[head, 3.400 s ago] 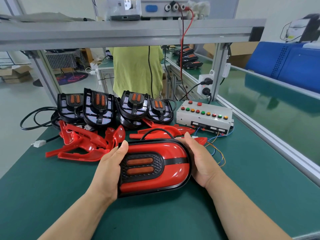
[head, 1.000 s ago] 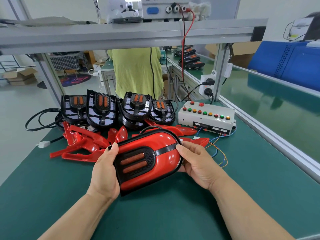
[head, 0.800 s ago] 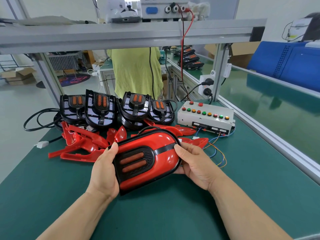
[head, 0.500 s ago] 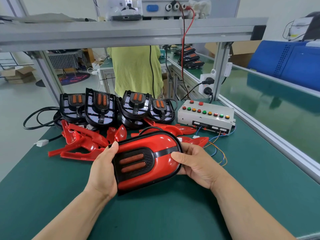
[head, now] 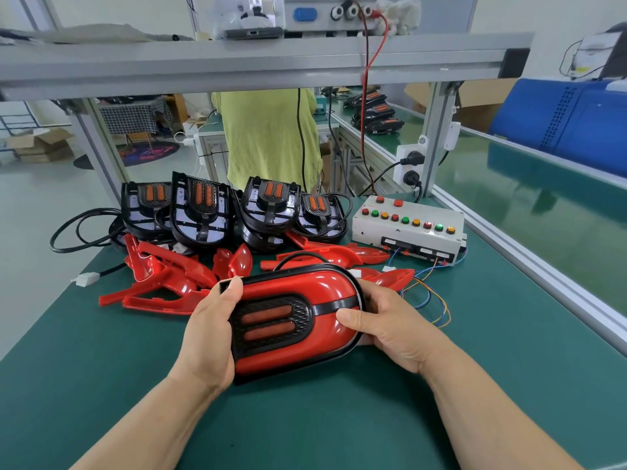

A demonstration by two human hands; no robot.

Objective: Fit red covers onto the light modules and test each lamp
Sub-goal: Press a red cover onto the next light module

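A lamp point(head: 298, 320) with a red cover fitted, a black rim and two orange strips is held over the green mat, tilted. My left hand point(head: 210, 330) grips its left end, thumb on the top corner. My right hand point(head: 386, 327) grips the right end, thumb on the red face. Loose red covers point(head: 163, 283) lie in a pile behind it. Several uncovered black light modules point(head: 200, 212) stand in a row at the back. A white test box point(head: 407, 225) with coloured buttons sits at the back right; its lights look lit.
The green mat point(head: 101, 385) covers the bench. Black cables point(head: 78, 228) and a white connector point(head: 86, 278) lie at the left. Coloured wires point(head: 431, 300) trail from the test box. An aluminium shelf frame point(head: 258, 62) runs overhead. A person in a yellow-green shirt point(head: 268, 137) stands behind.
The lamp was lifted off the mat and tilted. My right thumb has slid from its far edge onto the red face; my left hand keeps its grip.
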